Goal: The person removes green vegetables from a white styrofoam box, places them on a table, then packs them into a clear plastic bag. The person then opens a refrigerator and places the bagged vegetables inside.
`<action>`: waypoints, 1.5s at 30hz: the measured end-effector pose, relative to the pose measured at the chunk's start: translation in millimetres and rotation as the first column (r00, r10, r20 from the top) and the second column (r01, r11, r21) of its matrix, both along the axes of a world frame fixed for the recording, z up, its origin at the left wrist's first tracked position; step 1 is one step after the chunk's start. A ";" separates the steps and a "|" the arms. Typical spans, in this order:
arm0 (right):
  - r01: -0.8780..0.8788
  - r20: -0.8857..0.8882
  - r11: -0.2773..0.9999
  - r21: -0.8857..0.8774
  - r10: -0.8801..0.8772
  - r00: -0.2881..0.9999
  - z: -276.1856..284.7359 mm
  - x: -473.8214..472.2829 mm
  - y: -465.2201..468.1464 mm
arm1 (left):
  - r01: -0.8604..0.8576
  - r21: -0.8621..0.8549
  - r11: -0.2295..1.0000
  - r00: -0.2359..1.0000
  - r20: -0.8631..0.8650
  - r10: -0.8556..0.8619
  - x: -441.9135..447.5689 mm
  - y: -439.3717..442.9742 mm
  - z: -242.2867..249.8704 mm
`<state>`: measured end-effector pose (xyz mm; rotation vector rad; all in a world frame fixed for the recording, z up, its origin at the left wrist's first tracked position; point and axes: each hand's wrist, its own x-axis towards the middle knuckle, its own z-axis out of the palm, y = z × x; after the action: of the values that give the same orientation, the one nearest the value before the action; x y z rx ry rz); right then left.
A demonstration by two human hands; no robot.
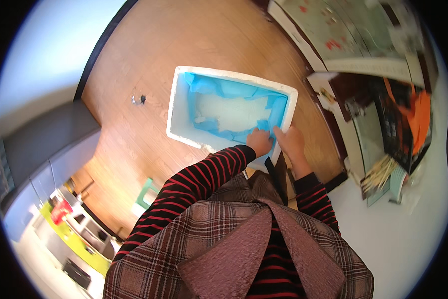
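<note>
Before me is a white foam box with its open top facing up. Thin blue sheeting lines its inner walls, crumpled in places, and part of the pale bottom shows bare. My left hand reaches over the near wall into the right near corner, its curled fingers against the blue sheeting; whether they pinch it is hidden. At the right wall, my right hand grips the rim, thumb on the inner side and the other fingers mostly out of sight outside. The two hands are close together.
Wood-look flooring surrounds the box, with a small shiny scrap on it. Right stands a glass-fronted cabinet, near an orange bag and a bundle of thin sticks. A green stool stands lower left.
</note>
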<state>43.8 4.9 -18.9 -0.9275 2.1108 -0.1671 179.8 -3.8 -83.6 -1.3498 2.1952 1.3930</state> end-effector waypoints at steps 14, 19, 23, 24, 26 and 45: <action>-0.372 0.031 0.927 -0.056 0.374 0.927 -29.0 127.9 -191.8 | -0.634 -0.279 0.722 0.773 -0.188 0.606 201.5 -125.7 53.3; -0.482 0.168 0.864 -0.147 0.502 0.848 -45.7 182.0 -237.0 | -0.592 -0.437 0.677 0.800 -0.211 0.562 221.6 -123.7 51.2; -0.561 0.165 0.826 -0.047 0.561 0.811 -54.5 217.1 -255.9 | -0.515 -0.553 0.655 0.820 -0.095 0.565 232.1 -110.8 44.5; -0.571 0.188 0.820 0.020 0.558 0.808 -55.9 226.9 -257.1 | -0.517 -0.562 0.645 0.820 -0.107 0.563 239.3 -108.8 42.5; -0.580 0.219 0.806 0.116 0.549 0.807 -58.0 247.6 -257.3 | -0.555 -0.583 0.593 0.798 -0.170 0.578 258.6 -108.3 36.9; -0.795 0.146 0.009 -0.607 0.984 -0.100 -85.1 426.5 -287.5 | -0.686 -0.481 0.546 0.721 -0.353 0.596 515.9 -141.0 5.1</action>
<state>470.3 -282.6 -103.9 -2.0883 0.4030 -0.0262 695.8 -144.8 -78.5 -2.5833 2.4530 0.9985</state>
